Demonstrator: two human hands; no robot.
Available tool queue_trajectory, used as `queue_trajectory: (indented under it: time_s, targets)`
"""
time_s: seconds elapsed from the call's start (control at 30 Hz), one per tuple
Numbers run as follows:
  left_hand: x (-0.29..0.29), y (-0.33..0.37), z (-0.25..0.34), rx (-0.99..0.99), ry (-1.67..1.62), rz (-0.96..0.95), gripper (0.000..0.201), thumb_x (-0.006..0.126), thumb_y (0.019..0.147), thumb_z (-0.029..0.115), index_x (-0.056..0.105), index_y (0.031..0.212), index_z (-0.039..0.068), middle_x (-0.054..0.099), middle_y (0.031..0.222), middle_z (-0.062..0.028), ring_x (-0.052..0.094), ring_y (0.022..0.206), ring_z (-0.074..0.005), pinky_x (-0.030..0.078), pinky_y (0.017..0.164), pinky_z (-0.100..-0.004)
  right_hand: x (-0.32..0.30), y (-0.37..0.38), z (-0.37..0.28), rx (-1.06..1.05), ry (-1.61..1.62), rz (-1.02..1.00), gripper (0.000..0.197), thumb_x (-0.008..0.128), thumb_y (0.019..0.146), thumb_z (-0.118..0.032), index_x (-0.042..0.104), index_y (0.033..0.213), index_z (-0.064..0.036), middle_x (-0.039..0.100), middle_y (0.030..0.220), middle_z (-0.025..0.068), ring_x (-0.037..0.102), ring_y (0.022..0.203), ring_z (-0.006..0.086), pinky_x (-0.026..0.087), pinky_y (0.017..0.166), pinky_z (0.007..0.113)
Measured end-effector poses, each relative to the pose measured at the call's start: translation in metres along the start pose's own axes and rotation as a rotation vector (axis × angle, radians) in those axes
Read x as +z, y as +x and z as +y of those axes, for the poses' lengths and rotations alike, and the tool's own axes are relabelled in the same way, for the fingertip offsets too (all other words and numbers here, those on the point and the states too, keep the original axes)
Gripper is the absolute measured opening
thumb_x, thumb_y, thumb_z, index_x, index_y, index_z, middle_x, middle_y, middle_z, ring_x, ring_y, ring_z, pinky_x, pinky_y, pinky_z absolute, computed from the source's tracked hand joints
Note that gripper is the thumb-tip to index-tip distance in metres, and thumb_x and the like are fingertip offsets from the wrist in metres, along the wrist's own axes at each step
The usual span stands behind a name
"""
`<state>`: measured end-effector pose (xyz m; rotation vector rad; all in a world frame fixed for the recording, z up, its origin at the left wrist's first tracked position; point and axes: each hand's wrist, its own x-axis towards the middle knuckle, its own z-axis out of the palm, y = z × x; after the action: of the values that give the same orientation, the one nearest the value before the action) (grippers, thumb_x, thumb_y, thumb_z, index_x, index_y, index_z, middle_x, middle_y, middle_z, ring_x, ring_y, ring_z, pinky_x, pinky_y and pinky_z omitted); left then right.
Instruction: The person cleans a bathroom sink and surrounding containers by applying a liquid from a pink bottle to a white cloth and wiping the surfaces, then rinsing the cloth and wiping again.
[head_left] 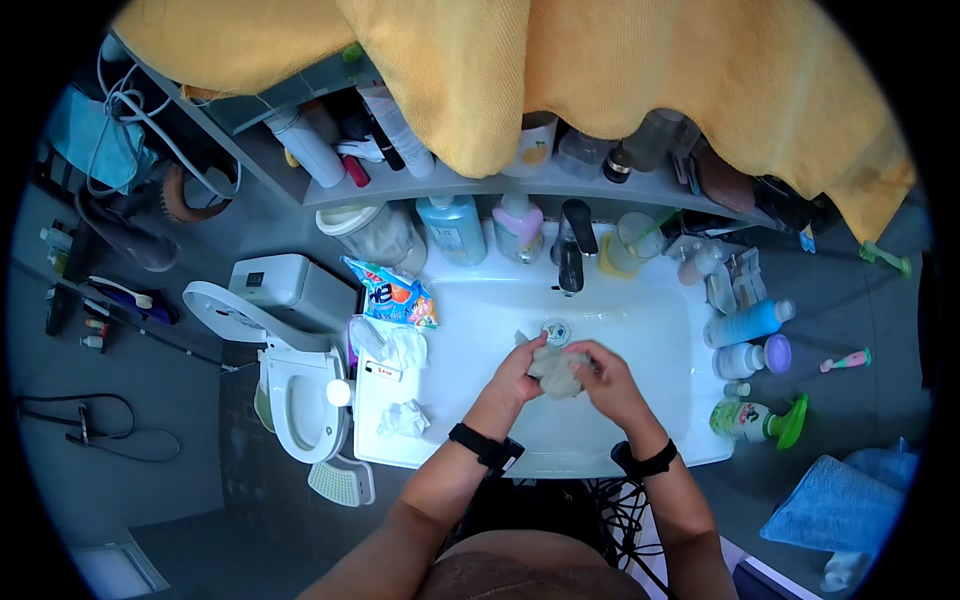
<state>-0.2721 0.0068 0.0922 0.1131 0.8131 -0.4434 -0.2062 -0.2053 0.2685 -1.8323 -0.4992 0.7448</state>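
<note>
Over the white sink basin, a crumpled, pale grey-beige cloth is bunched between my two hands. My left hand grips its left side, thumb pointing up toward the drain. The fingers of my right hand are closed on its right edge. Just beyond the cloth lies the round drain, partly covered. A dark faucet stands at the back of the basin above it. What kind of cloth it is does not show.
A blue detergent bag, tissues and a small white box lie on the left ledge. Several bottles, including a green-topped pump bottle, line the right side. A toilet stands left; a yellow towel hangs above the shelf.
</note>
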Motion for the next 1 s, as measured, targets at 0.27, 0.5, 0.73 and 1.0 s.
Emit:
queue_trajectory:
  time_s: [0.27, 0.5, 0.73, 1.0]
  targets:
    - [0.05, -0.028, -0.054, -0.068, 0.544, -0.15, 0.08, 0.088, 0.125, 0.074, 0.077, 0.167, 0.008, 0.09, 0.151, -0.0116, 0.09, 0.133, -0.0292, 0.076, 0.11, -0.0472, 0.008, 0.016, 0.129, 0.203, 0.018, 0.338, 0.046, 0.059, 0.145, -0.043, 0.077, 0.164, -0.0046, 0.072, 0.164, 0.0188, 0.074, 0.147, 0.0288, 0.061, 0.128, 0.045]
    - [0.055, -0.048, -0.064, -0.086, 0.6, -0.188, 0.062, 0.1, 0.125, 0.044, 0.074, 0.166, 0.003, 0.086, 0.142, -0.014, 0.085, 0.11, -0.0208, 0.075, 0.084, -0.0362, -0.018, 0.032, 0.1, 0.53, 0.613, -0.011, 0.075, 0.049, 0.142, -0.077, 0.08, 0.168, -0.0136, 0.079, 0.158, 0.015, 0.08, 0.142, 0.0326, 0.065, 0.127, 0.051]
    - [0.058, -0.021, -0.085, -0.294, -0.2, -0.251, 0.04, 0.093, 0.128, 0.027, 0.072, 0.154, 0.006, 0.076, 0.125, -0.0125, 0.072, 0.094, -0.0144, 0.052, 0.059, -0.0183, -0.02, 0.022, 0.147, 0.435, 0.989, -0.096, 0.054, 0.072, 0.136, -0.063, 0.081, 0.16, -0.015, 0.083, 0.148, 0.0088, 0.082, 0.137, 0.0267, 0.072, 0.119, 0.051]
    - [0.019, 0.012, -0.075, -0.35, 0.034, -0.186, 0.031, 0.094, 0.126, 0.022, 0.073, 0.141, 0.006, 0.074, 0.116, -0.0092, 0.07, 0.09, -0.0114, 0.05, 0.06, -0.0214, -0.011, 0.052, 0.16, 0.516, 0.873, -0.138, 0.025, 0.092, 0.128, -0.028, 0.079, 0.145, -0.015, 0.08, 0.136, 0.0044, 0.081, 0.125, 0.0225, 0.073, 0.102, 0.043]
